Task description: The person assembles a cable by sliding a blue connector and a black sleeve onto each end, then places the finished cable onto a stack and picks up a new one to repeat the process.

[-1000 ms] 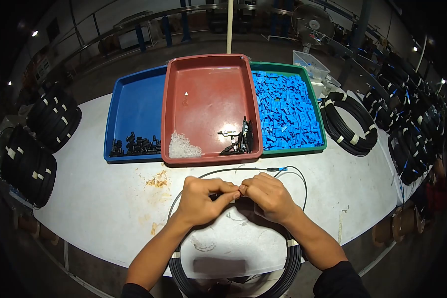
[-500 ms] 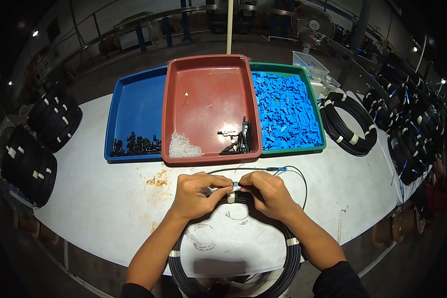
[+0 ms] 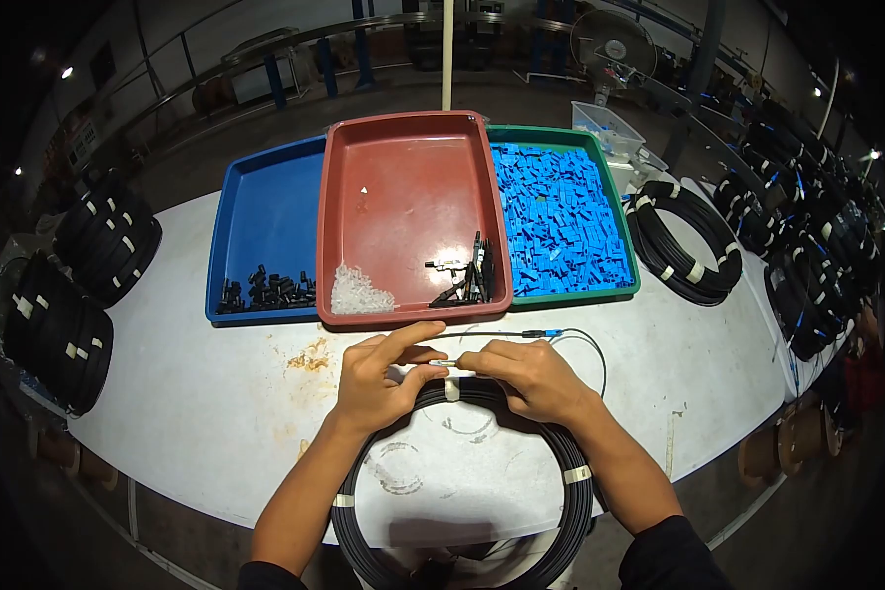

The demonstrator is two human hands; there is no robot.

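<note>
1. Far left: stacked black coils (image 3: 61, 329) bound with pale ties. White tabletop (image 3: 192, 393) runs from there to the left forearm; widest side for elbow room.
2. Blue tray (image 3: 270, 206): near wall is a raised edge ahead of the left hand (image 3: 374, 382).
3. Left hand: thumb and a fingertip pinched on the small part (image 3: 444, 364), forefinger lifted above.
4. Small part: between both hands' fingertips, over the coil's far side. Mostly covered, exact type can't tell. Probably light, hard, easy to drop; take it by the ends, keep force low.
5. Black coil (image 3: 582, 506): lies below the hands, near side past the table's front edge. Likely springy, heaviest item here; lift by the tied spots.
6. Right hand (image 3: 536, 382): thumb and forefinger clamped on the part's right end.
7. Blue plug (image 3: 551, 333) on thin cable, just beyond the right knuckles. Snag risk; cable loops right.
8. Green tray (image 3: 575, 297): wall limits forward reach.
</note>
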